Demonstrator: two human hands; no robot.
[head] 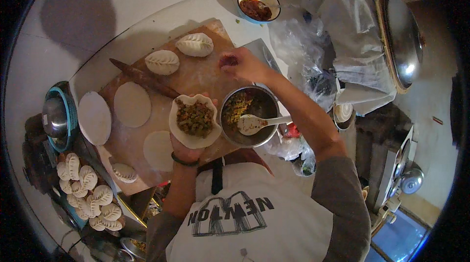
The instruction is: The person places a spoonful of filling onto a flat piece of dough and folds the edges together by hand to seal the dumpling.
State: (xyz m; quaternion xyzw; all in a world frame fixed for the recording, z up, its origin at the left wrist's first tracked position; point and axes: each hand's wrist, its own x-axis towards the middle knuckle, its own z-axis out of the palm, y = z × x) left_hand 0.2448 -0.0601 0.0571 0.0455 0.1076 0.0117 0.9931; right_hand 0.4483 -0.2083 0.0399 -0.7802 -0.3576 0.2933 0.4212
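My left hand (186, 149) is palm up under a round dough wrapper (214, 135), whose edge is wavy on the far and right sides. Chopped green and brown filling (196, 118) lies heaped in its middle. Over the far right edge of the wooden board (198, 78), my right hand (242, 64) hovers with curled fingers; whether it pinches anything is hidden. Between my hands and to the right stands a steel bowl (224, 133) with leftover filling and a white spoon (253, 124). Two pleated dumplings (161, 62) (194, 44) rest at the board's far side.
Flat wrappers (132, 104) and a rolling pin (145, 78) lie on the board. Pleated dumplings (88, 177) are piled at the left. An enamel bowl (259, 5) of red-brown paste stands at the back. Plastic bags (301, 49) and a domed metal lid (402, 41) are on the right.
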